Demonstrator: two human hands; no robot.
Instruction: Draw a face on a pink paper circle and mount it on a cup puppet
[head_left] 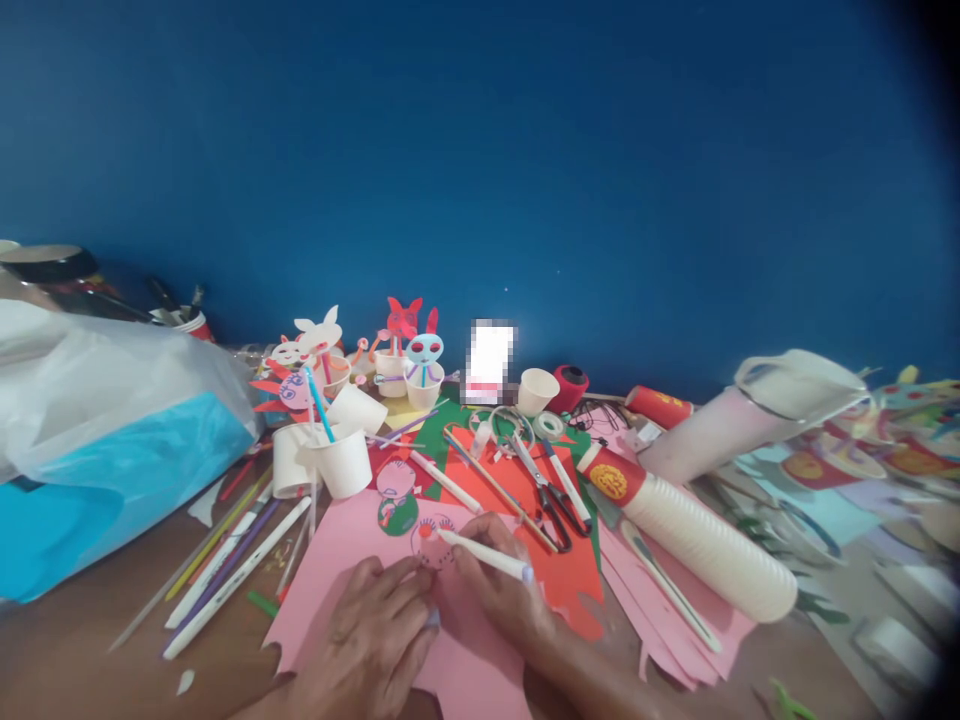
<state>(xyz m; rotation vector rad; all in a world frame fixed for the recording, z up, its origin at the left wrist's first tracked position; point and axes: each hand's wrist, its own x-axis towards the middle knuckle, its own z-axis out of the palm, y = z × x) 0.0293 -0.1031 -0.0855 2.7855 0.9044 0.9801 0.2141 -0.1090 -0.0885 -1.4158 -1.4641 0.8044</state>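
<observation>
The left hand [367, 630] lies palm down over the pink sheet [480, 660], its fingers slightly bent and reaching forward and rightward to the near edge of the drawn face [425, 549]. The right hand [491, 592] grasps the white marker [487, 556], fingers curled, the forearm coming in from the lower right. The marker's long axis slants across that hand: its blue end lies to the right and nearer the person, while the writing end points left and away, at the face's reddish eyes; nib contact is too small to tell. Just beside the face sits the green disc [399, 516]. A pale blue piece [433, 618] shows at the left hand's right edge; whether that hand grips it, I cannot tell.
</observation>
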